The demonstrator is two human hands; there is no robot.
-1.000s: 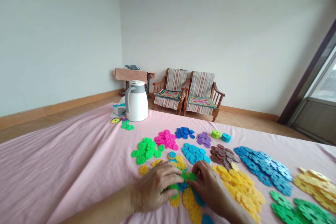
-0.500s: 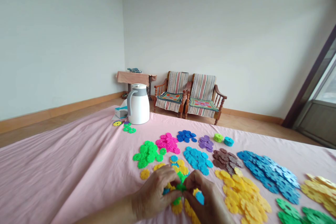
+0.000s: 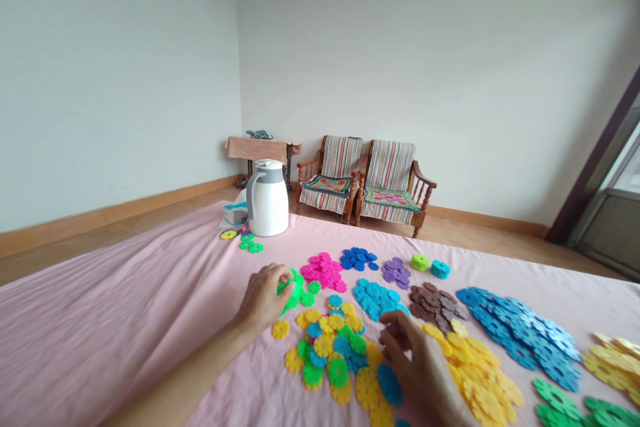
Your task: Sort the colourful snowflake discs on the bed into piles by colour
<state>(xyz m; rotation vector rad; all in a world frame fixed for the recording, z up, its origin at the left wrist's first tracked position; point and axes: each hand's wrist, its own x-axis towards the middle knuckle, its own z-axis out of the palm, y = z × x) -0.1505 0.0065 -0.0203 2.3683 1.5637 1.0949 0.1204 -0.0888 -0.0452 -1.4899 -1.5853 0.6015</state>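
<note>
Over the left part of the bright green disc pile (image 3: 299, 293) is my left hand (image 3: 266, 295), its fingers curved onto the discs; whether it grips one is hidden. My right hand (image 3: 413, 353) hovers beside the light blue pile (image 3: 376, 299) and the yellow pile (image 3: 480, 373), fingers apart, nothing visible between them. Between the hands lies a cluster of joined yellow, green and blue notched discs (image 3: 333, 350). A single yellow disc (image 3: 281, 329) sits left of it.
Pink (image 3: 324, 280), dark blue (image 3: 358, 258), purple (image 3: 396, 273), brown (image 3: 436, 305) and large blue (image 3: 523, 330) disc piles lie beyond and to the right. A white jug (image 3: 270, 203) and a box (image 3: 235, 213) stand at the back left of the pink cloth (image 3: 185, 293).
My hands have parted from the green disc over the cluster. The left moved up and left to the green pile; the right shifted right and slightly up. The cluster is now uncovered.
</note>
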